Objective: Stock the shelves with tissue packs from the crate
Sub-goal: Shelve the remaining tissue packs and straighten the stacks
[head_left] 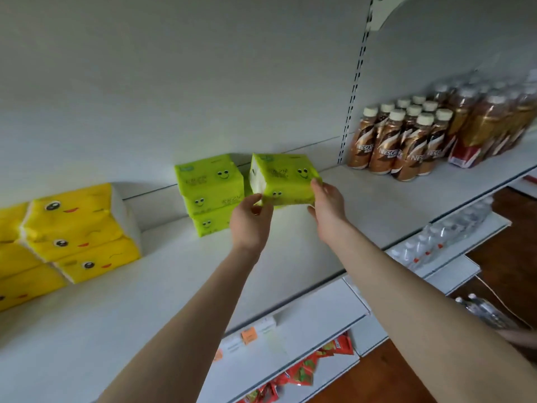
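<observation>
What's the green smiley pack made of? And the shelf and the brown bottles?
Green pack: probably thin glossy plastic wrap; white paper tissue shows at its end. Shelf: seemingly painted metal, matte white, by a slotted rail. Brown bottles: likely plastic, shiny printed sleeves.

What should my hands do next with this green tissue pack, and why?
Probably lower the green tissue pack onto the shelf just right of the green stack, then let go. The left hand and right hand grip its two ends, it is close beside that stack, and room shows between the stack and the coffee bottles.
</observation>
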`<state>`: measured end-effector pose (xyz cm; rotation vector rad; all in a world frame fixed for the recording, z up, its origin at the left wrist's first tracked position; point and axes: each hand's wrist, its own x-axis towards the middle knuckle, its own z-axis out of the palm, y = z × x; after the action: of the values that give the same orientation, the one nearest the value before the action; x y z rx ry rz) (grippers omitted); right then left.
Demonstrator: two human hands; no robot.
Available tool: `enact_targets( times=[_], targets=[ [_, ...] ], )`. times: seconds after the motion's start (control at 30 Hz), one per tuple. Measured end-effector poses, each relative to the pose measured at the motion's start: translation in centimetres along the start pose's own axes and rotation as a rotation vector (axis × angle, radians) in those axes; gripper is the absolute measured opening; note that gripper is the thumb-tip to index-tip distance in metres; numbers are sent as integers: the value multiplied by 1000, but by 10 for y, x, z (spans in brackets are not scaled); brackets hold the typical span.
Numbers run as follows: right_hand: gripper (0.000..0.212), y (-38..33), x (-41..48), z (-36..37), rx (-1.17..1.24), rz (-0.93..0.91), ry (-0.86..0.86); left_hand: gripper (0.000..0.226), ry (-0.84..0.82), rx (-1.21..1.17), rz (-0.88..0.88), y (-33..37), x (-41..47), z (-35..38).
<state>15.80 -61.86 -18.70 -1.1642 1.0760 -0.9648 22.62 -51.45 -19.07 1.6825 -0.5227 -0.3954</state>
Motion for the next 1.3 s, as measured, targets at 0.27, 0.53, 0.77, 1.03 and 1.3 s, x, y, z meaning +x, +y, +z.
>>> enact_targets(
  times=[0.27, 0.53, 0.77, 1.03, 1.3],
  targets=[
    [29, -4, 32, 43, -91, -111, -22, 30, -34, 221, 137, -16, 19, -7],
    [30, 6, 31, 47, -37, -85, 42, 40, -135, 208, 81, -17, 28, -10],
    [28, 9, 32, 50, -13, -27, 95, 44, -185, 209, 61, -20, 34, -11],
    [31, 19, 19, 52, -45, 0, 105, 16, 21, 152, 42, -29, 24, -31],
    [27, 43, -14, 66, 1, -3, 3, 44, 367, 69, -81, -45, 21, -80]
  ],
)
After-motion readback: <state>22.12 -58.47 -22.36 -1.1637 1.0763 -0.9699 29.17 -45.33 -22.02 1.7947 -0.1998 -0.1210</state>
